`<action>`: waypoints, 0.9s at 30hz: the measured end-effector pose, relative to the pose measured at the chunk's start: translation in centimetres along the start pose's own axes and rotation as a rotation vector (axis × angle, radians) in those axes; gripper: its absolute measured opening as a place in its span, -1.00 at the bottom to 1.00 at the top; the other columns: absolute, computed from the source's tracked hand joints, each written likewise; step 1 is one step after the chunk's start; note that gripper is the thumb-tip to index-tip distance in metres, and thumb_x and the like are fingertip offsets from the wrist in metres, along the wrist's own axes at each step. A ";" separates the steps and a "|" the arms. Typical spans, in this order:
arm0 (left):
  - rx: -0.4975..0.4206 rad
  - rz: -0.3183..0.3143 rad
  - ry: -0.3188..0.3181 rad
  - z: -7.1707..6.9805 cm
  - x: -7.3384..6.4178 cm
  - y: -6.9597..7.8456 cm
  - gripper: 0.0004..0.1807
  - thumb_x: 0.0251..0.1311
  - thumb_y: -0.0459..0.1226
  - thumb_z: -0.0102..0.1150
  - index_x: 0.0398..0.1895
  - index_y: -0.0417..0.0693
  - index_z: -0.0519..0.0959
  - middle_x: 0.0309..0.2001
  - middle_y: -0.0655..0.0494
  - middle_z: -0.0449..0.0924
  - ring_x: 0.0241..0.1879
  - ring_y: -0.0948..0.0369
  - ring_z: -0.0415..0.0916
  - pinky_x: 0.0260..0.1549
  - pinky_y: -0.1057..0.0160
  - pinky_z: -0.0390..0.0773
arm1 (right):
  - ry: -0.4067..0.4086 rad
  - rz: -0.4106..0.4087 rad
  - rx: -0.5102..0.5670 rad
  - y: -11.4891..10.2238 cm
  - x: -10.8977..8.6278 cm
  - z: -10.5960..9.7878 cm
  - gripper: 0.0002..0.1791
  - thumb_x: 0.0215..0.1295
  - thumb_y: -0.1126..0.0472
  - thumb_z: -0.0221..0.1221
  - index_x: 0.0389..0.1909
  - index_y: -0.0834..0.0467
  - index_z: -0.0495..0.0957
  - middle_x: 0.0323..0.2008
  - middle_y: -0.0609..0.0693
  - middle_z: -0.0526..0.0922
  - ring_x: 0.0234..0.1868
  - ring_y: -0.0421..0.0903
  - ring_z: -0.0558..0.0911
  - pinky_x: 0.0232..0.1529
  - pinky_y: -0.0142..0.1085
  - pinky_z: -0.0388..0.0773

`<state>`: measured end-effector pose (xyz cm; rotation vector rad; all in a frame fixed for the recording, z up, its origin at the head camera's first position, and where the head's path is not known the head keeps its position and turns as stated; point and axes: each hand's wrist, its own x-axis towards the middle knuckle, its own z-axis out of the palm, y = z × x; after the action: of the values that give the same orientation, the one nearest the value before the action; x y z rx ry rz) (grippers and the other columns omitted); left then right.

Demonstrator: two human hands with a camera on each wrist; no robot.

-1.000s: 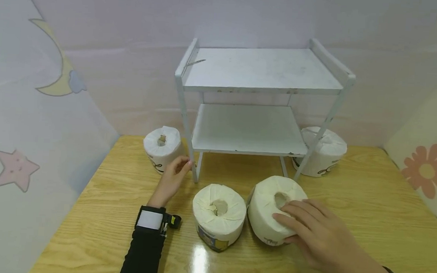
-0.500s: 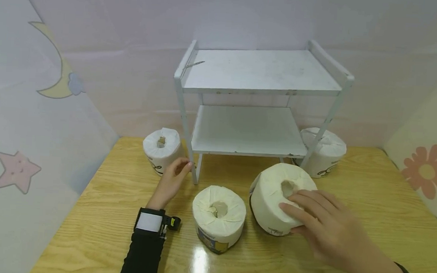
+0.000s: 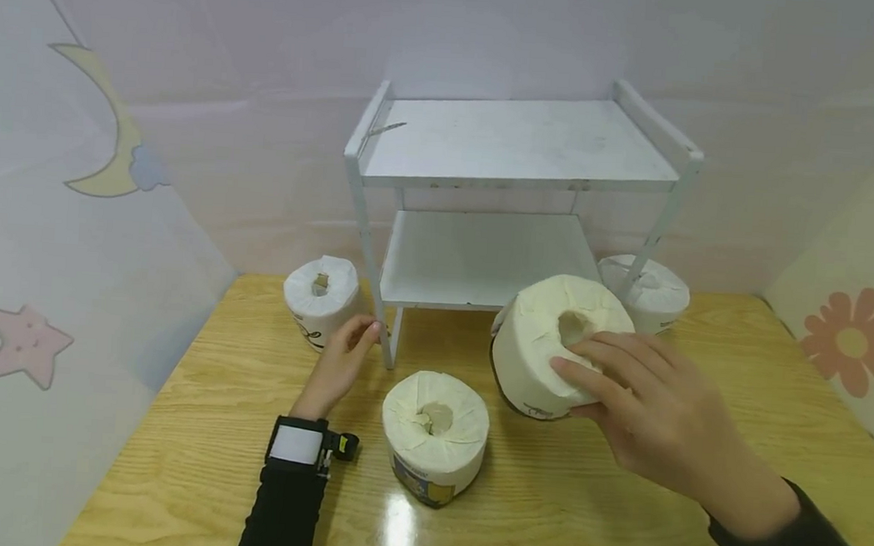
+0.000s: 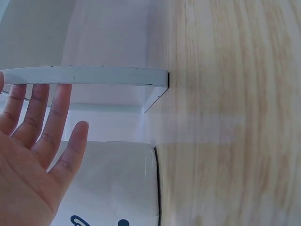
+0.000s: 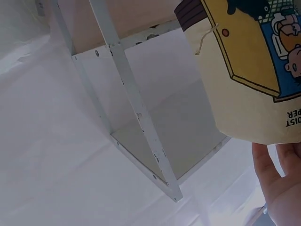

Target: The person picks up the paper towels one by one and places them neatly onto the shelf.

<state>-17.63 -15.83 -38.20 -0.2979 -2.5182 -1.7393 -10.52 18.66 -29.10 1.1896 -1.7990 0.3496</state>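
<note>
In the head view my right hand [image 3: 647, 403] grips a wrapped toilet paper roll [image 3: 530, 354], its fingers over the top near the core hole. The roll hangs tilted above the table, in front of the right end of the lower shelf board. Its printed cartoon wrapper [image 5: 249, 70] shows in the right wrist view. With its fingertips, my left hand [image 3: 337, 363] holds the front left leg of the white two-tier shelf [image 3: 483, 259]; in the left wrist view the fingers [image 4: 44, 122] reach that leg. A second toilet paper roll [image 3: 435, 431] stands upright on the table.
Another wrapped roll [image 3: 323, 299] stands left of the shelf, close by my left hand. One more roll [image 3: 653, 295] is behind the right front leg, partly hidden. The wooden table [image 3: 194, 442] meets patterned sheets at the back and sides.
My right hand has lifted the toilet paper roll off the table and carried it up toward the lower shelf board. The left hand stays at the shelf leg.
</note>
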 end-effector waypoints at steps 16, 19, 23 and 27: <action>-0.011 0.053 0.021 0.3 1.1 -4.1 -0.62 0.54 -0.10 -0.08 0.03 -0.26 0.53 -0.03 -0.16 0.58 0.03 -0.04 0.52 0.18 -0.09 0.40 | -0.037 0.046 -0.014 2.4 1.5 0.6 -0.59 0.57 0.02 -0.03 -0.02 0.26 0.63 -0.14 0.22 0.67 -0.17 0.23 0.63 -0.16 0.02 0.52; -0.006 0.032 0.011 0.2 0.8 -2.9 -0.65 0.55 -0.16 -0.09 0.04 -0.30 0.51 -0.03 -0.20 0.57 0.04 -0.06 0.51 0.19 -0.09 0.39 | -0.050 0.062 -0.007 3.0 1.5 0.7 -0.57 0.56 -0.01 -0.03 -0.01 0.25 0.63 -0.12 0.21 0.67 -0.16 0.24 0.62 -0.12 0.01 0.51; -0.013 0.011 0.004 0.2 0.9 -2.7 -0.66 0.55 -0.21 -0.11 0.05 -0.34 0.50 -0.01 -0.25 0.56 0.06 -0.10 0.49 0.22 -0.10 0.37 | -0.075 0.089 -0.023 3.4 1.7 0.8 -0.57 0.54 -0.02 -0.01 0.03 0.25 0.62 -0.11 0.20 0.66 -0.13 0.24 0.61 -0.11 0.03 0.51; -0.015 0.027 0.010 0.3 1.2 -3.9 -0.64 0.55 -0.16 -0.11 0.07 -0.29 0.51 0.00 -0.21 0.57 0.06 -0.07 0.49 0.22 -0.10 0.36 | -0.136 0.126 -0.059 3.6 2.0 0.8 -0.61 0.35 0.11 0.16 0.10 0.25 0.59 -0.09 0.21 0.65 -0.09 0.26 0.60 -0.12 0.09 0.53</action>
<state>-19.56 -16.79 -41.71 -0.3217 -2.4835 -1.7466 -14.24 18.72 -27.04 1.0837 -1.9939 0.2918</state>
